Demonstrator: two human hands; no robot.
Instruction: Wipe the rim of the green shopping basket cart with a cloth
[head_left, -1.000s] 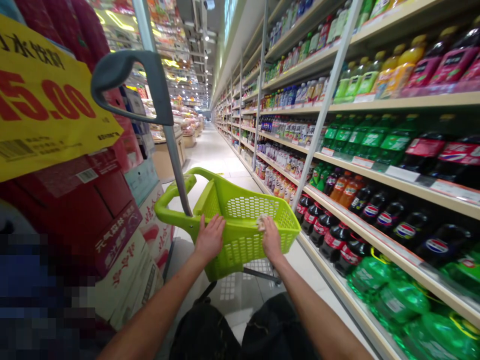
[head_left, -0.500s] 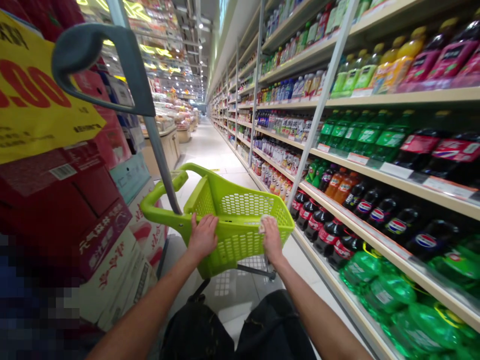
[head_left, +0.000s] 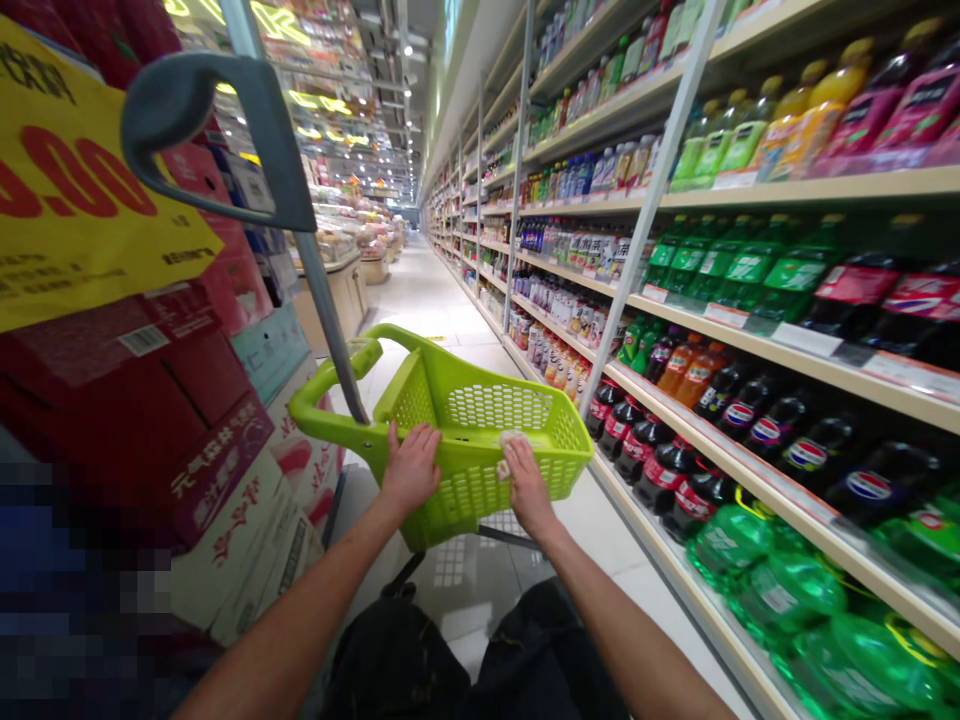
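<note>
Two hands of ours touch the green basket [head_left: 469, 462]. Our right hand [head_left: 527, 480] holds a pale cloth [head_left: 505, 462] on its long side, which runs left to our left hand [head_left: 411, 468], fingers together; we can't tell if that grips.

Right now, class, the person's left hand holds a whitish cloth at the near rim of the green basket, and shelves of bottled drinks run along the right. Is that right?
Not quite: the head view shows the right hand holding the whitish cloth at the near rim of the green basket. Shelves of bottled drinks do run along the right.
</note>
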